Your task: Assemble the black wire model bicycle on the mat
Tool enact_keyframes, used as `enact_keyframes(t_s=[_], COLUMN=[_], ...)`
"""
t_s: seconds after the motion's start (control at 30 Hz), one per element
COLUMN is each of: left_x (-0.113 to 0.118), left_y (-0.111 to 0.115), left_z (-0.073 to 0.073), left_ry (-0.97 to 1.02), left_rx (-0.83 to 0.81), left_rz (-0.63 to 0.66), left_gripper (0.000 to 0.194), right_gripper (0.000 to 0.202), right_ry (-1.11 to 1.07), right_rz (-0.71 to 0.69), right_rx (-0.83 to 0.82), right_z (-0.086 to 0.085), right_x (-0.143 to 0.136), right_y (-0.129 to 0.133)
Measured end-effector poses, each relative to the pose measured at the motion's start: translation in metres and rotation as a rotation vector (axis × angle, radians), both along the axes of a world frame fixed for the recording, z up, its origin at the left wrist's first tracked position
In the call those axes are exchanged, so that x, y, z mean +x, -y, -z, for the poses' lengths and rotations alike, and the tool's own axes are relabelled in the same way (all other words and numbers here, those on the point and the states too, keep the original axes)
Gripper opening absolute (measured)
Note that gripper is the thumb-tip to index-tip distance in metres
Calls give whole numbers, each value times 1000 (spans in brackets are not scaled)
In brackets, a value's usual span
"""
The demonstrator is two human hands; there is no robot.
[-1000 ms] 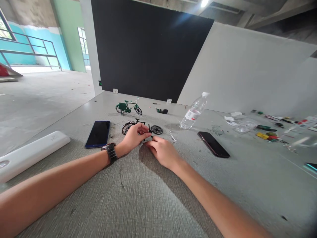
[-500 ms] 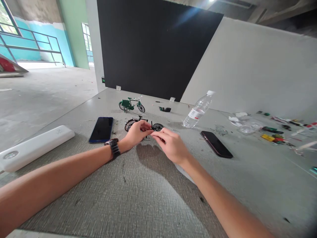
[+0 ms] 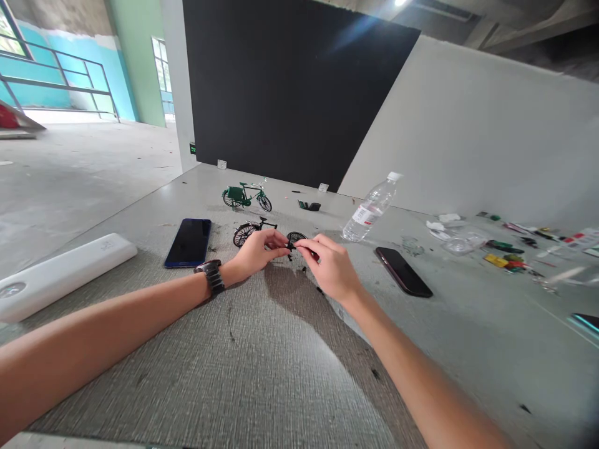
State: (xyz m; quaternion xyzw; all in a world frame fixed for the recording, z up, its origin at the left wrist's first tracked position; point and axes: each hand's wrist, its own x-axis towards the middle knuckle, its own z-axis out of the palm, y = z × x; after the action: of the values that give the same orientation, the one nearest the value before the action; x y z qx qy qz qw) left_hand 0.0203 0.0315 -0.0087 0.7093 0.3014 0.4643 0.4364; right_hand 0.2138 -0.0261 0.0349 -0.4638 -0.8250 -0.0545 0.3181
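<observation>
A black model bicycle (image 3: 244, 234) stands on the grey table, its rear wheel and saddle showing behind my left hand (image 3: 258, 252). The fingers of that hand are closed on the bicycle's front part, which they mostly cover. A small spoked wheel (image 3: 296, 237) shows between my two hands. Just below this wheel, my right hand (image 3: 329, 265) is pinched together, its fingertips close to the left ones. What exactly lies between the right fingertips is too small to make out. Further back stands a green model bicycle (image 3: 246, 196) with green side bags.
A blue-edged phone (image 3: 188, 243) and a long white device (image 3: 70, 274) lie to the left. Right of my hands are a tilted plastic bottle (image 3: 370, 209) and a dark phone (image 3: 403, 272). Small loose parts (image 3: 505, 262) are scattered at far right. A black panel (image 3: 299, 87) rises behind.
My right hand has shifted slightly right, and its fingertips now pinch close under the small wheel. The upright black piece seen between the hands earlier no longer shows upright. The view has shifted slightly.
</observation>
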Motion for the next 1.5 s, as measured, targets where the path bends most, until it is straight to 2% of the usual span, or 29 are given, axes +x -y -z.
enact_keyframes(t_s=[0.93,1.5], left_x=[-1,-2], left_y=[4,-1], left_z=[-5,3], left_ry=[-70,-81], left_rx=[29,39], left_rz=[15,54], left_gripper=[14,19], right_gripper=[21,20], right_ry=[-61,-33], right_rz=[-116,-112], right_rx=[-74,-79], right_z=[4,5], right_x=[8,10], right_y=[-7,-8])
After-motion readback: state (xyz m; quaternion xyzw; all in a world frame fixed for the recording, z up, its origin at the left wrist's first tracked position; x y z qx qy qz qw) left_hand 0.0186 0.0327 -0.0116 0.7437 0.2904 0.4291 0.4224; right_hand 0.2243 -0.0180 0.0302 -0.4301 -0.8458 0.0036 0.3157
